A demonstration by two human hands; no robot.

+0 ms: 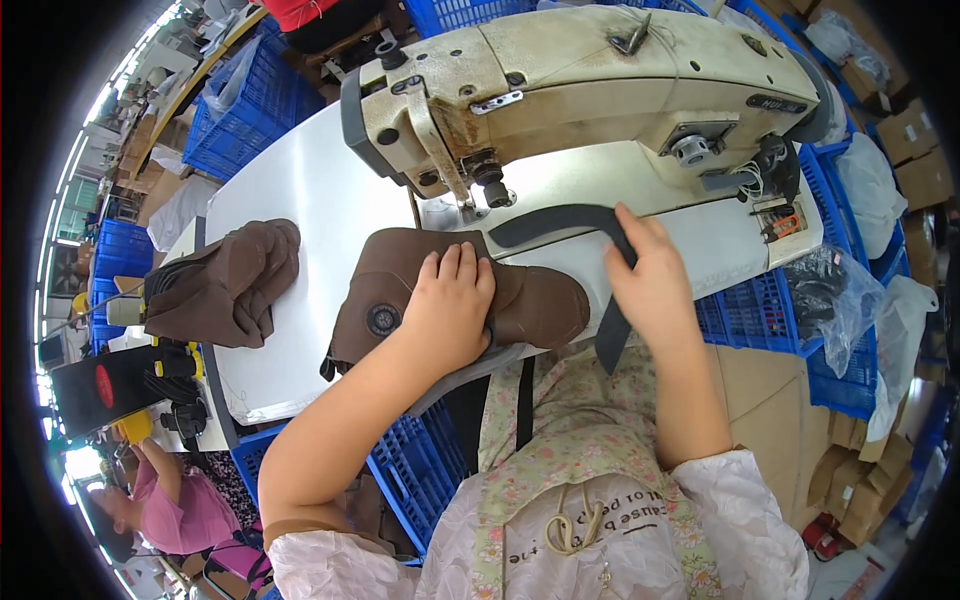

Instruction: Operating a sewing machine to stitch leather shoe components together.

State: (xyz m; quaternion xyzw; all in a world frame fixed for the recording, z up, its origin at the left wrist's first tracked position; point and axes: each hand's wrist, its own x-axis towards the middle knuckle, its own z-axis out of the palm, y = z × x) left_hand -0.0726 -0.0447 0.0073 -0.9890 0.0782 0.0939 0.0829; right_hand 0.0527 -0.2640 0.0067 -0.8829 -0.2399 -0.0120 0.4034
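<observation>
A brown boot upper (545, 305) with a round dark badge lies on the white sewing table, its toe end pointing right. My left hand (450, 310) rests on it, fingers laid flat over the brown material; the thumb does not show. My right hand (650, 275) is closed on a curved black strip (555, 222), beside the boot upper's toe end. One end of the strip arcs left toward the needle area, and the other hangs down past the table's front edge. Just behind the boot upper stands the sewing machine's needle and presser area (480, 200).
The cream sewing machine (580, 90) spans the far side of the table (290, 370). More brown boot uppers (225, 285) are piled at the left. Blue crates (745, 315) stand around, some with plastic bags. Another person (185, 505) sits at the lower left.
</observation>
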